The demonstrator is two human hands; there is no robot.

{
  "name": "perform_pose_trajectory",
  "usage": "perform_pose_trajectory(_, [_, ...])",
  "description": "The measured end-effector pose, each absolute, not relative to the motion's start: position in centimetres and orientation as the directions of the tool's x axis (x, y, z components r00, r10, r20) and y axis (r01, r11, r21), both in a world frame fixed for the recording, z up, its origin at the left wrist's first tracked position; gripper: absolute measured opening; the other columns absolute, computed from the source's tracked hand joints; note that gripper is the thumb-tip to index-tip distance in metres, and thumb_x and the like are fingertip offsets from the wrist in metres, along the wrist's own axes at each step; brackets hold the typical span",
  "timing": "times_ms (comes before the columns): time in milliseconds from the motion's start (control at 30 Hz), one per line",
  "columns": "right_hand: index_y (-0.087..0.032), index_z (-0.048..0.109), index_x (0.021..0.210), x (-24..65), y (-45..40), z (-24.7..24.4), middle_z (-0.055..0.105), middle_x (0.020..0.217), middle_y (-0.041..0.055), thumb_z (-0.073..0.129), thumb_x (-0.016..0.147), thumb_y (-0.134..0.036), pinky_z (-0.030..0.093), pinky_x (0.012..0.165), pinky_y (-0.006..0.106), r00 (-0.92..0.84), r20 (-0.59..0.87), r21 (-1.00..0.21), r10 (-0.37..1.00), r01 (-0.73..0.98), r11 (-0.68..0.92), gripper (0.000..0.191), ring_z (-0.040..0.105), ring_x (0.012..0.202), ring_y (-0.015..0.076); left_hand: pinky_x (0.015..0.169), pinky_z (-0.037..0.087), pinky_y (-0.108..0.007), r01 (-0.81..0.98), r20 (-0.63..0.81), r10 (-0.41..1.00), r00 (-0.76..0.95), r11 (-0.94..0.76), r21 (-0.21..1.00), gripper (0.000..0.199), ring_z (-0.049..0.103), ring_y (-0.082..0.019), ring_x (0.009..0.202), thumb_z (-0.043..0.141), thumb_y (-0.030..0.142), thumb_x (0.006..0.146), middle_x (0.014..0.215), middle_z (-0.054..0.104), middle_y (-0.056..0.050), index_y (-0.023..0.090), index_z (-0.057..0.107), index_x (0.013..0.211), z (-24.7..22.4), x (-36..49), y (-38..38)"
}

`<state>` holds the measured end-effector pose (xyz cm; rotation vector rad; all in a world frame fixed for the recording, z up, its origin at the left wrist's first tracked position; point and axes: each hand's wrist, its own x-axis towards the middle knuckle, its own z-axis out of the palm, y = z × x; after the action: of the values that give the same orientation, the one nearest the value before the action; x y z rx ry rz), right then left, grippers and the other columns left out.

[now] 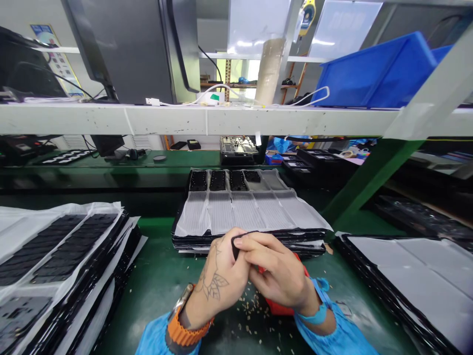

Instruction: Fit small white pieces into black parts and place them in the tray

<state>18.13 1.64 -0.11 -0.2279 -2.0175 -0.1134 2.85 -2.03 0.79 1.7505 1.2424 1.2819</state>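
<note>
- Head view: a black part (235, 251) is gripped by curled fingers of left hand (224, 273) and right hand (278, 268), seemingly for steadiness.
- Both are held before the tray stack (240, 213).

Bright blue sleeves (334, 333), orange wrist strap (186, 334)

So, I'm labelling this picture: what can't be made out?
All in the head view:
Small black part: mostly hidden by the left hand and right hand.
Bright red object: shape covered by the right hand.
Leftmost stack of black trays: cut off by left edge.
</note>
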Motion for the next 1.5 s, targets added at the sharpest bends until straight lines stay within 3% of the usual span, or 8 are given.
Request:
perform_pose_trajectory(267, [-0.018,0.062,0.110,18.2,1.4,0.1,0.075,0.104,0.0085,0.059,0.089,0.001,0.068,0.084,0.033,-0.431,0.886,-0.108,0.174,0.174,0.979,0.029,0.072,0.100,0.0194,0.074,0.048,-0.031,0.380,0.359,0.932,0.046,-0.348,0.857,0.012,0.064,-0.021,0.077,0.055,0.021,0.093,0.082,0.072,-0.003,0.022,0.067,0.091,0.7,2.7,-2.3])
perform_pose_trajectory(433, [-0.018,0.063,0.103,18.3,1.6,-0.1,0.075,0.096,0.0066,0.058,0.088,0.001,0.067,0.081,0.032,-0.447,0.880,-0.084,0.159,0.183,0.980,0.024,0.071,0.095,0.0195,0.076,0.047,-0.031,0.385,0.323,0.942,0.097,-0.334,0.860,0.011,0.063,-0.020,0.079,0.055,0.020,0.092,0.085,0.072,-0.003,0.021,0.066,0.095,0.8,2.6,-2.2])
perform_pose_trajectory(567, [-0.017,0.063,0.109,18.2,1.6,-0.4,0.076,0.108,0.0109,0.061,0.088,0.000,0.067,0.088,0.038,-0.393,0.913,-0.023,0.106,0.209,0.978,0.026,0.071,0.107,0.0220,0.074,0.046,-0.029,0.285,0.336,0.934,0.120,-0.356,0.890,0.012,0.061,-0.017,0.075,0.052,0.024,0.096,0.079,0.068,0.000,0.021,0.060,0.088,1.1,2.5,-2.0])
perform_pose_trajectory(700, [-0.013,0.064,0.112,18.0,1.5,-0.3,0.074,0.112,0.0145,0.060,0.088,0.001,0.066,0.091,0.040,-0.421,0.902,-0.017,0.099,0.195,0.981,0.028,0.070,0.110,0.0241,0.077,0.047,-0.030,0.317,0.370,0.925,0.085,-0.378,0.870,0.008,0.062,-0.018,0.080,0.051,0.018,0.090,0.081,0.068,0.000,0.021,0.059,0.089,0.7,2.5,-1.9])
perform_pose_trajectory(867, [-0.014,0.065,0.106,18.2,1.6,0.0,0.075,0.102,0.0097,0.058,0.090,0.001,0.065,0.085,0.036,-0.483,0.870,-0.026,0.100,0.158,0.987,0.023,0.067,0.100,0.0221,0.077,0.047,-0.029,0.355,0.359,0.928,0.099,-0.370,0.859,0.016,0.062,-0.017,0.079,0.051,0.011,0.084,0.084,0.070,0.000,0.020,0.062,0.093,0.6,2.7,-2.0])
perform_pose_trajectory(1000, [-0.017,0.063,0.108,18.6,2.0,0.1,0.074,0.100,0.0083,0.062,0.087,-0.001,0.065,0.086,0.037,-0.408,0.908,-0.016,0.093,0.187,0.982,0.027,0.068,0.098,0.0213,0.069,0.045,-0.026,0.271,0.338,0.931,0.138,-0.363,0.891,0.008,0.057,-0.014,0.071,0.055,0.022,0.094,0.077,0.065,0.003,0.020,0.063,0.090,0.9,2.6,-1.9])
perform_pose_trajectory(1133, [-0.016,0.061,0.115,19.1,2.4,0.2,0.070,0.104,0.0118,0.072,0.088,-0.009,0.064,0.084,0.043,-0.307,0.945,-0.018,0.112,0.293,0.956,0.030,0.068,0.100,0.0242,0.066,0.043,-0.026,0.236,0.341,0.936,0.083,-0.351,0.906,0.021,0.053,-0.014,0.068,0.055,0.037,0.100,0.077,0.063,0.002,0.019,0.064,0.094,1.0,2.2,-2.0])
perform_pose_trajectory(1500, [-0.016,0.064,0.111,19.6,2.9,-0.1,0.073,0.104,0.0128,0.073,0.092,-0.012,0.063,0.083,0.043,-0.363,0.921,-0.038,0.139,0.272,0.962,0.021,0.070,0.099,0.0244,0.070,0.045,-0.025,0.288,0.390,0.919,0.064,-0.391,0.874,0.019,0.059,-0.014,0.074,0.055,0.034,0.101,0.077,0.065,0.002,0.020,0.066,0.094,1.2,1.7,-2.3])
